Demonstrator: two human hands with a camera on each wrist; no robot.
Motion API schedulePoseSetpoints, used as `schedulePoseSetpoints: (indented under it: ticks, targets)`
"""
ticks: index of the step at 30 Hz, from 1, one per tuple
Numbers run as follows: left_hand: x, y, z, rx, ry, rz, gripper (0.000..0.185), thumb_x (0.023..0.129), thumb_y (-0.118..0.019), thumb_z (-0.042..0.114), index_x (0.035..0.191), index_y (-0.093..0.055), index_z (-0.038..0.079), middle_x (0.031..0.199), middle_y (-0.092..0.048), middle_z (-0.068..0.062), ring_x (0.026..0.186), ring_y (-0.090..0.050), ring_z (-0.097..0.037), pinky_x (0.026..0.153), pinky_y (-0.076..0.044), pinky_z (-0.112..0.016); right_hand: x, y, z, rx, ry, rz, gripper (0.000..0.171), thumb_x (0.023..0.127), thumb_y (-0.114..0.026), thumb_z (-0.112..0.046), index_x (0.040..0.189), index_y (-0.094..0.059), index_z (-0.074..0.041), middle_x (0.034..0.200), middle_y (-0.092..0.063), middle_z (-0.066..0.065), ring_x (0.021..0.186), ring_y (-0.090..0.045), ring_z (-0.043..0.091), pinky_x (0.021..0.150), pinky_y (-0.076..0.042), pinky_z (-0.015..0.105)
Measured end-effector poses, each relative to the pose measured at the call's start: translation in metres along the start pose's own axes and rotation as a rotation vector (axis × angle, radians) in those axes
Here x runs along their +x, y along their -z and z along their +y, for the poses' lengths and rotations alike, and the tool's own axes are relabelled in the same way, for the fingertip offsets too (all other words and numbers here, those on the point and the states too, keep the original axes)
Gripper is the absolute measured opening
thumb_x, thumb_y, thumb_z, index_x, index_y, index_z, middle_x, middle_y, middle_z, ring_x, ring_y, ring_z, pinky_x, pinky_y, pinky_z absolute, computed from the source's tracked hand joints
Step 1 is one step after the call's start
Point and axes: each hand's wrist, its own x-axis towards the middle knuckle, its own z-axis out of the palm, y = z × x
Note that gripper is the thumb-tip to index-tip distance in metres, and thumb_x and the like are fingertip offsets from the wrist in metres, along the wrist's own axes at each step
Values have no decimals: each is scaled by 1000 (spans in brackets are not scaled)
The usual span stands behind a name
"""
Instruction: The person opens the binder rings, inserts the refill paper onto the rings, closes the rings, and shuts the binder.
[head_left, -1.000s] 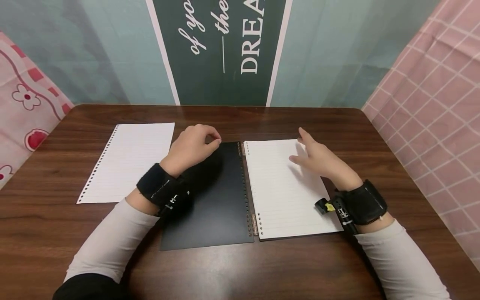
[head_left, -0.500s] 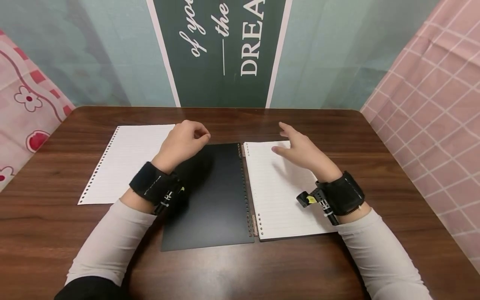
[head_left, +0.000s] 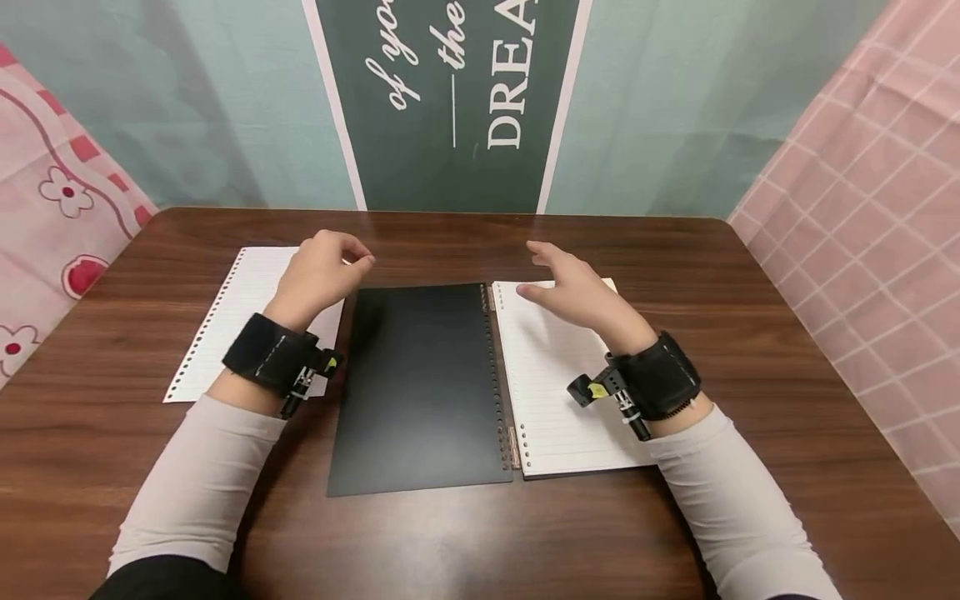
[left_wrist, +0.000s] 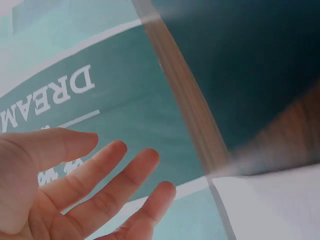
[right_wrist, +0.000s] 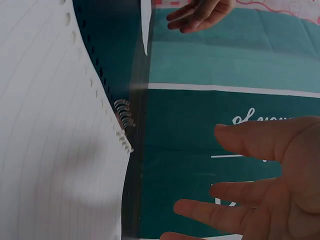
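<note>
1. Wood first: our brown table [head_left: 480,542] carries everything, with a teal backdrop and a dark green poster [head_left: 450,100] standing at 12 o'clock beyond its far edge.

2. Next in size, the open binder [head_left: 420,387] lies flat at the centre. Its black cover is spread to the 9 o'clock side of the ring spine [head_left: 501,375] and a stack of lined pages [head_left: 555,400] sits on the 3 o'clock side. In the right wrist view the metal rings [right_wrist: 123,114] look parted at the top, though we cannot be sure of that.

3. One loose sheet [head_left: 232,325] of punched, lined paper lies on the table at 9 o'clock from the binder, apart from the rings. We judge this much done: a page is out of the binder.

4. Our left hand [head_left: 318,271] hovers over the sheet's far corner. Its fingers are loosely spread and hold nothing, as the left wrist view confirms with its open palm [left_wrist: 75,185].

5. Our right hand [head_left: 573,292] hangs above the far end of the bound pages, fingers apart and relaxed [right_wrist: 260,175], gripping nothing and not clearly touching the paper.

6. What is left, as we judge it, is any further handling of the loose sheet or the rings, since neither hand has hold of either.
</note>
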Motion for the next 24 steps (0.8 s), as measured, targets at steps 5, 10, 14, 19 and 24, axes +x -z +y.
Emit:
schedulePoseSetpoints:
  ticks: [5, 10, 14, 19, 24]
  targets:
    - [-1, 6, -13, -5, 47, 7, 31, 97, -55, 22, 113, -71, 1, 112, -70, -21, 93, -63, -34, 68, -45, -41, 5, -5, -8, 6, 5, -23, 72, 100, -57, -25, 158, -19, -8, 158, -35, 20, 144, -37, 39, 115, -34, 53]
    - [-4, 13, -31, 22, 107, 14, 35, 97, -53, 25, 114, -70, 0, 113, -69, -23, 97, -63, -37, 71, -46, -45, 10, -13, -15, 26, 25, -35, 72, 100, -58, -26, 158, -20, -8, 157, -36, 20, 144, -38, 38, 114, -35, 52]
    - [-4, 20, -47, 66, 162, 17, 44, 96, -51, 27, 124, -62, -5, 115, -68, -28, 99, -65, -41, 75, -48, -50, 13, -19, -23, 65, 42, -43, 72, 99, -60, -26, 158, -21, -9, 156, -38, 19, 143, -39, 39, 113, -37, 52]
    - [-4, 31, -60, 93, 207, 1, 55, 96, -51, 29, 132, -51, -12, 117, -65, -34, 107, -62, -48, 85, -48, -57, 18, -29, -34, 101, 60, -52, 71, 99, -60, -26, 157, -23, -9, 155, -39, 19, 143, -39, 38, 112, -39, 52]
    - [-10, 46, -79, 53, 237, -36, 50, 97, -53, 32, 126, -59, -8, 128, -58, -35, 114, -56, -50, 89, -46, -60, 23, -40, -41, 97, 73, -68, 70, 99, -61, -25, 157, -25, -9, 153, -42, 19, 140, -44, 36, 111, -40, 51]
